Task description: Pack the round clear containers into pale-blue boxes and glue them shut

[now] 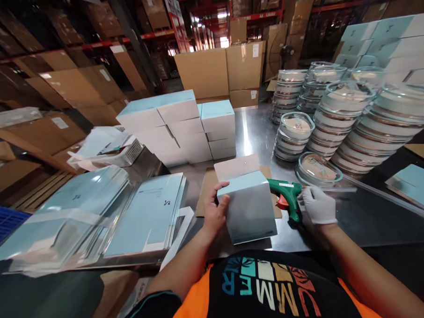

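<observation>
My bare left hand (216, 210) grips the left side of a small pale-blue and white carton (251, 211), thumb on its near face. The carton's white flap (237, 168) stands raised at the far side. Just right of it is a green glue gun (286, 193) with an orange trigger, its front end hidden behind the carton. My right hand (318, 206), in a white glove, is beside the gun's rear with fingers curled. Whether those fingers hold anything is hidden. A brown cardboard sheet (205, 192) lies beneath the carton.
Stacked glass dishes with lids (343, 111) crowd the right of the metal table (245, 124). Finished-looking cartons (182, 127) form a block at the back. Flat blue carton blanks (147, 213) and a white basket (127, 153) are at left. A blue sheet (415, 185) lies far right.
</observation>
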Tool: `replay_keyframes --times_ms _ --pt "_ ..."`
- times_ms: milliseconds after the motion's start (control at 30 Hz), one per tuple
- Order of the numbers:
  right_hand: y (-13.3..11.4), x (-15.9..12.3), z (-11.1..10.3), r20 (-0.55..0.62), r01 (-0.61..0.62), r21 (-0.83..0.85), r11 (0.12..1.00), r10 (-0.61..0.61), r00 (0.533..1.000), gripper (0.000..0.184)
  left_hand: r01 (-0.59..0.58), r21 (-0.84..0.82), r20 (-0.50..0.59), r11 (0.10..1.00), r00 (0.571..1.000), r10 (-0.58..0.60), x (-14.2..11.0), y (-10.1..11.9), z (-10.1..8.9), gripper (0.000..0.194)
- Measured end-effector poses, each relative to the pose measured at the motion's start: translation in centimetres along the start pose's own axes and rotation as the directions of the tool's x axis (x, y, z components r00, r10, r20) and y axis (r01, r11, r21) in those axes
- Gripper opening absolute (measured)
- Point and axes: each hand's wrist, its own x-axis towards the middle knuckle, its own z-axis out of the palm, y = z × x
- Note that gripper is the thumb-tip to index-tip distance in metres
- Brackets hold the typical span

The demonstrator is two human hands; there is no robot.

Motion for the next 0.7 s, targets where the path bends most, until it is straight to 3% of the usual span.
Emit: replay_keyframes --times_ms 100,200,333,433,533,633,700 --pt "-2.4 -0.9 1.0 0.050 0.080 0.155 0.985 -0.089 0.995 0.052 -0.078 0.053 0.039 0.996 0.996 0.076 0.1 0.0 0.4 0.073" --pt "-6.2 -1.6 3.1 0.286 0.106 0.378 0.920 -0.225 0.931 0.061 -0.122 0.053 0.117 0.991 0.986 0.116 0.0 -0.2 0.9 0.071" --pt "-9.2 -1.7 4.8 0.435 0.179 0.326 0.928 -0.316 0.843 0.041 -0.091 0.047 0.172 0.995 0.982 0.081 0.2 -0.6 0.7 0.071" --pt "-9.2 -1.6 4.7 0.442 0.227 0.288 0.930 -0.340 0.830 0.035 -0.131 0.078 0.180 0.988 0.977 0.115 0.3 -0.9 0.1 0.067" --pt "-8.2 -1.2 3.8 0.466 0.271 0.342 0.900 -0.413 0.783 0.045 -0.240 0.052 0.175 0.970 0.958 0.227 0.2 -1.4 0.1 0.056" --pt "-6.9 -0.8 2.6 0.457 0.466 0.342 0.816 -0.577 0.676 0.059 -0.280 -0.134 0.111 0.951 0.949 0.295 0.2 -1.9 0.6 0.053" --pt "-6.2 -0.9 2.0 0.453 0.587 0.320 0.744 -0.664 0.594 0.050 -0.305 -0.229 0.089 0.925 0.939 0.332 0.5 -1.9 0.7 0.055"
